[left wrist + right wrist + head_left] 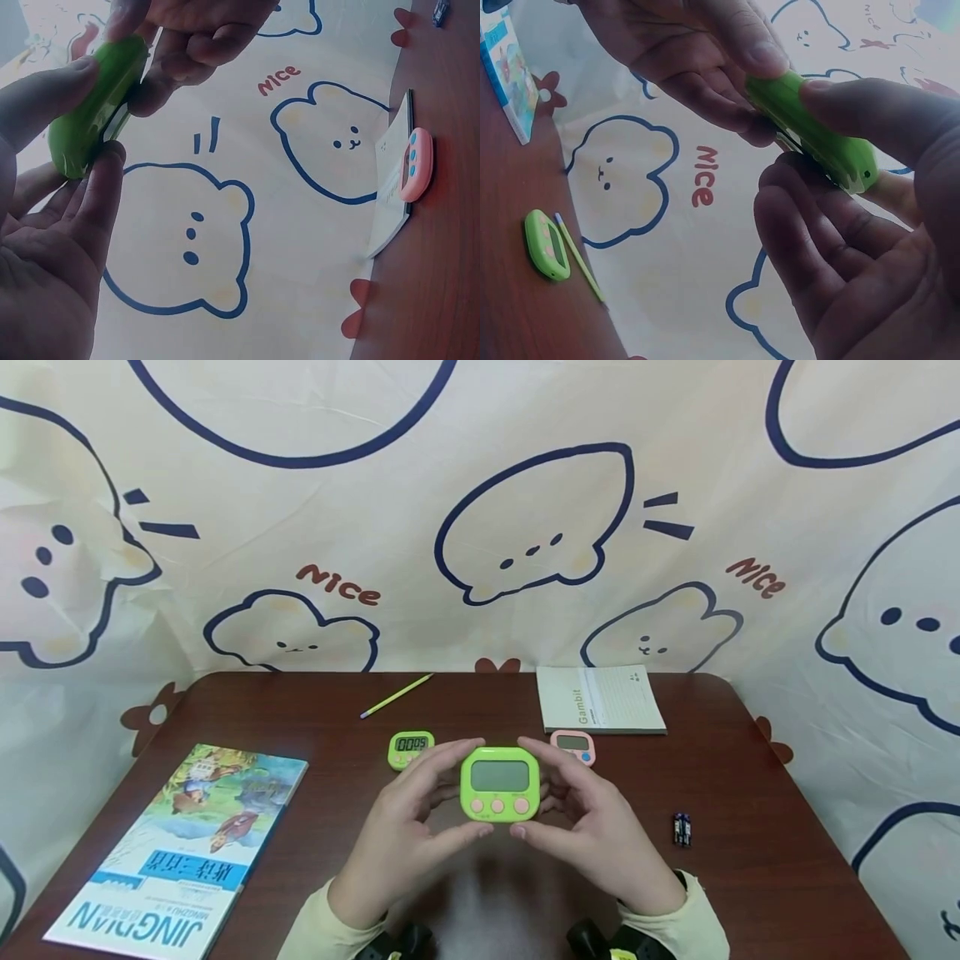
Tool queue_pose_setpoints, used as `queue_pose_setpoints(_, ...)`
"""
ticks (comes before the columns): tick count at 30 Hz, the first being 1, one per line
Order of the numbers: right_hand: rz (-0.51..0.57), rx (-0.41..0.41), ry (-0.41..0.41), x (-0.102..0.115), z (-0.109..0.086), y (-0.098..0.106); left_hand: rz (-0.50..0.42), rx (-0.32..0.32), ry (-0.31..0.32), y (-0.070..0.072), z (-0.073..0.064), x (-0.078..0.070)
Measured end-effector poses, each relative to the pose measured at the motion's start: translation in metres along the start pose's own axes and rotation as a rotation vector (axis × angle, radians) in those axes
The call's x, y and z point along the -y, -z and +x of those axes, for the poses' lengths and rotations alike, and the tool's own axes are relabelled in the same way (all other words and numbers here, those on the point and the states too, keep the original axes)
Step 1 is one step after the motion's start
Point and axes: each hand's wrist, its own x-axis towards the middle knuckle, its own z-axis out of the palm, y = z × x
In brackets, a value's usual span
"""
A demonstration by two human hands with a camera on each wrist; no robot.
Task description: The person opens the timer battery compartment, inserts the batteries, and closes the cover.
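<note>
Between both hands a green digital timer is held up above the table, its blank grey screen and pink buttons facing the head camera. My left hand grips its left side between thumb and fingers; my right hand grips the right side the same way. In both wrist views the timer appears edge-on, with thumbs on one face and fingers on the other. Behind the left hand lies a second green timer with digits on its screen. A pink timer lies behind the right hand, partly covered by its fingers.
A notepad lies at the table's back edge, with a yellow-green pencil left of it. A picture-covered book is on the left. Small dark batteries lie right of the right hand. A patterned cloth hangs behind the table.
</note>
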Motion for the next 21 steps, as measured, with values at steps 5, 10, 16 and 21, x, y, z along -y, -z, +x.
queue_pose_setpoints(5,-0.043,-0.021,0.099,-0.0001,-0.0015,0.0003,-0.006,-0.001,-0.011,-0.0002,0.0000,-0.0019)
queue_pose_setpoints(10,-0.084,-0.033,0.158,-0.0011,-0.0013,0.0001,-0.007,-0.002,-0.032,-0.0005,0.0001,-0.0027)
queue_pose_setpoints(16,-0.170,-0.037,0.186,-0.0020,0.0004,-0.0008,-0.014,0.007,-0.058,-0.0003,0.0002,-0.0021)
queue_pose_setpoints(21,-0.245,-0.050,0.195,-0.0018,0.0006,-0.0012,-0.018,0.021,-0.057,0.0000,0.0000,-0.0010)
